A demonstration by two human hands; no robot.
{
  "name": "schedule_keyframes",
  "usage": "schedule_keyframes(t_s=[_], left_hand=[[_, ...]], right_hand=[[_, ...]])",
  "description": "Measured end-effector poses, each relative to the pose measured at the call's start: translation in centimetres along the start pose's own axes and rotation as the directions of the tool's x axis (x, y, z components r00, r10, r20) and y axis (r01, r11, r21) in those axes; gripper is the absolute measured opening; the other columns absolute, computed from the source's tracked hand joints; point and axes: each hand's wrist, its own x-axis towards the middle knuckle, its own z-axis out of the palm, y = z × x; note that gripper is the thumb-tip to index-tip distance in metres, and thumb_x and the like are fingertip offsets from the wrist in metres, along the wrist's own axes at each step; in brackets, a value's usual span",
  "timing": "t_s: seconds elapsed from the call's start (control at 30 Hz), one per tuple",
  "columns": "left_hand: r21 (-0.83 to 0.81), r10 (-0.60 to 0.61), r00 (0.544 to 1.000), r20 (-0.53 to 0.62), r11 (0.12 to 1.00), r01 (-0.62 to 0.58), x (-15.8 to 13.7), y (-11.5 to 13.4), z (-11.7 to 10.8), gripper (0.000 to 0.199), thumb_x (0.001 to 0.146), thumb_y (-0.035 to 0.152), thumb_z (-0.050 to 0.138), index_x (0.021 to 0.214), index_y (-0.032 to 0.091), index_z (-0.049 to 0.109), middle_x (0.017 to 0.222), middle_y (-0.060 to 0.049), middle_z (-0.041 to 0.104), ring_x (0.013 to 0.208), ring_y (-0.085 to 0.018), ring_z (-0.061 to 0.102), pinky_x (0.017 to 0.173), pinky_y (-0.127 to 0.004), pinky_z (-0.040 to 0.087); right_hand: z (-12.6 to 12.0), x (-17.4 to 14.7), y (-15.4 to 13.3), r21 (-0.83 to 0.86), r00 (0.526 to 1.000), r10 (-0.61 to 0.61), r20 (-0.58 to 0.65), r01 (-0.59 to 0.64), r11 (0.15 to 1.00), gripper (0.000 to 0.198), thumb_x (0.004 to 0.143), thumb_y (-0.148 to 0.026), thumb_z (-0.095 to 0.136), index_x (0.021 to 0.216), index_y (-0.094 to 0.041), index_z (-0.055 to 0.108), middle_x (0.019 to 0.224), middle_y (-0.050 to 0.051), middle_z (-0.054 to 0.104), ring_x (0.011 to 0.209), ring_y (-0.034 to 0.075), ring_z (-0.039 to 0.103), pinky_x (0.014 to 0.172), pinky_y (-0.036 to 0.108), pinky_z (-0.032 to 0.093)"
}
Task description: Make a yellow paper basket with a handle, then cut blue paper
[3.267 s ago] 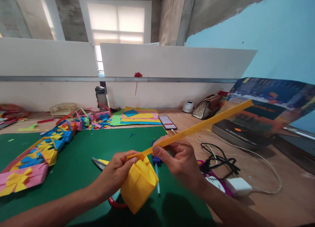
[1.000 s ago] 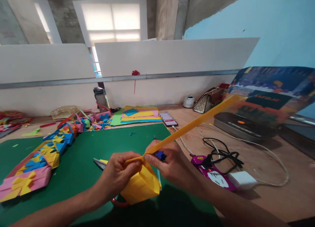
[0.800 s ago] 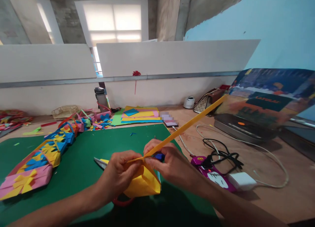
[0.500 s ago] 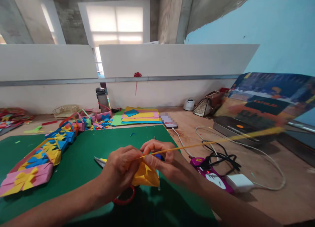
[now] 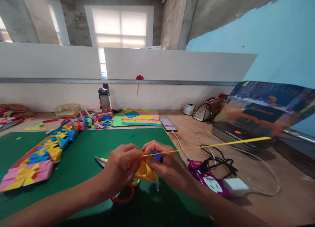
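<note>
- The left hand [image 5: 123, 163] is closed over the top of a yellow paper pouch [image 5: 145, 173], thumb and fingers pressed together on it; much of the pouch is hidden from me behind the knuckles.
- The right hand [image 5: 168, 163] sits just beside it, pinching a yellow paper strip [image 5: 228, 143] between thumb and forefinger where it meets the pouch.
- From that pinch the strip runs out past the mat's right edge, seen nearly edge-on, its free end in front of a black case [image 5: 241, 136].
- Pouch and hands are held over the right part of the green mat [image 5: 86, 145].
- Under the left hand a pair of scissors [image 5: 100, 161] lies on the mat, blades pointing toward its far edge, a red handle loop nearer me.
- Partly hidden by the right hand is what looks like a blue glue gun [image 5: 157, 157], a clear stick poking out below.
- A row of little paper bags [image 5: 44, 158] slants along the mat's left side up to its far edge; the nearest is pink with a yellow bow.
- Coloured sheets [image 5: 141, 117] lie stacked just beyond the far edge, with a phone [image 5: 168, 124] by the far right corner.
- Off the right edge, a purple power strip [image 5: 209, 179] rests on the table [image 5: 283, 204].
</note>
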Motion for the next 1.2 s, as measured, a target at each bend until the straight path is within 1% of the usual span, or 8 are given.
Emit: schedule_keyframes(t_s=[0.13, 0.27, 0.37, 0.57, 0.7, 0.83, 1.0, 1.2], left_hand=[[0.131, 0.084, 0.993, -0.083, 0.989, -0.073, -0.1, -0.2, 0.3, 0.022, 0.083, 0.015, 0.044, 0.079, 0.018, 0.065, 0.083, -0.006, 0.067, 0.071, -0.013, 0.060, 0.066, -0.024, 0.046], [0.199, 0.136, 0.986, -0.098, 0.973, -0.114, -0.2, -0.3, 0.3, 0.022, 0.083, 0.014, 0.045, 0.078, 0.019, 0.066, 0.083, -0.005, 0.068, 0.072, -0.012, 0.061, 0.068, -0.025, 0.046], [0.187, 0.138, 0.986, -0.096, 0.975, -0.118, -0.2, -0.4, 0.3, 0.024, 0.084, 0.015, 0.044, 0.076, 0.019, 0.066, 0.082, -0.004, 0.068, 0.073, -0.012, 0.061, 0.068, -0.024, 0.046], [0.157, 0.144, 0.986, -0.087, 0.979, -0.129, -0.3, -0.6, 0.5, 0.026, 0.084, 0.014, 0.043, 0.071, 0.019, 0.065, 0.081, -0.004, 0.068, 0.070, -0.011, 0.060, 0.068, -0.024, 0.045], [0.152, 0.120, 0.990, -0.073, 0.982, -0.108, -0.4, -0.6, 0.6, 0.025, 0.083, 0.013, 0.043, 0.071, 0.018, 0.064, 0.081, -0.004, 0.068, 0.070, -0.012, 0.060, 0.068, -0.026, 0.044], [0.144, 0.120, 0.988, -0.099, 0.984, -0.105, -0.5, -0.7, 0.9, 0.022, 0.083, 0.013, 0.044, 0.073, 0.017, 0.063, 0.082, -0.005, 0.069, 0.072, -0.013, 0.061, 0.068, -0.026, 0.046], [0.118, 0.118, 0.985, -0.124, 0.988, -0.104, -0.5, -1.0, 1.1, 0.017, 0.081, 0.011, 0.047, 0.073, 0.016, 0.062, 0.080, -0.006, 0.069, 0.072, -0.013, 0.062, 0.067, -0.026, 0.047], [0.140, 0.140, 0.982, -0.129, 0.983, -0.122, -0.5, -0.8, 1.2, 0.020, 0.082, 0.011, 0.044, 0.071, 0.016, 0.060, 0.076, -0.006, 0.068, 0.069, -0.014, 0.062, 0.065, -0.027, 0.047]], right_hand=[[0.3, -0.3, 0.2, -0.045, 0.999, -0.040, -0.028, 0.039, 0.998, 0.004, 0.080, -0.018, 0.054, 0.076, -0.019, 0.055, 0.088, 0.003, 0.059, 0.083, 0.015, 0.053, 0.074, 0.029, 0.043], [0.5, -0.4, 0.4, -0.038, 0.998, -0.062, -0.018, 0.061, 0.997, 0.006, 0.081, -0.018, 0.052, 0.076, -0.019, 0.056, 0.090, 0.004, 0.060, 0.083, 0.015, 0.055, 0.073, 0.028, 0.044], [0.6, -0.4, 0.5, -0.031, 0.997, -0.080, -0.018, 0.080, 0.996, 0.009, 0.080, -0.017, 0.053, 0.072, -0.019, 0.055, 0.090, 0.003, 0.060, 0.082, 0.015, 0.056, 0.073, 0.028, 0.044], [0.7, -0.4, 0.5, -0.064, 0.995, -0.077, -0.061, 0.074, 0.995, 0.011, 0.077, -0.016, 0.056, 0.067, -0.019, 0.056, 0.093, 0.003, 0.062, 0.086, 0.017, 0.057, 0.076, 0.032, 0.044], [0.7, -0.4, 0.7, -0.044, 0.996, -0.063, -0.060, 0.060, 0.997, 0.012, 0.077, -0.015, 0.056, 0.066, -0.019, 0.056, 0.095, 0.003, 0.061, 0.087, 0.016, 0.057, 0.077, 0.031, 0.044], [0.9, -0.4, 0.9, -0.024, 0.996, -0.063, -0.057, 0.062, 0.998, 0.011, 0.076, -0.016, 0.059, 0.066, -0.019, 0.057, 0.094, 0.003, 0.061, 0.085, 0.016, 0.058, 0.076, 0.030, 0.044], [1.0, -0.4, 1.1, -0.047, 0.997, -0.050, -0.061, 0.047, 0.998, 0.008, 0.072, -0.014, 0.064, 0.067, -0.019, 0.059, 0.096, 0.002, 0.061, 0.087, 0.016, 0.058, 0.077, 0.031, 0.043], [1.1, -0.3, 1.5, -0.036, 0.997, -0.062, -0.045, 0.061, 0.998, 0.008, 0.075, -0.014, 0.061, 0.069, -0.019, 0.059, 0.095, 0.002, 0.060, 0.088, 0.015, 0.057, 0.077, 0.030, 0.043]])
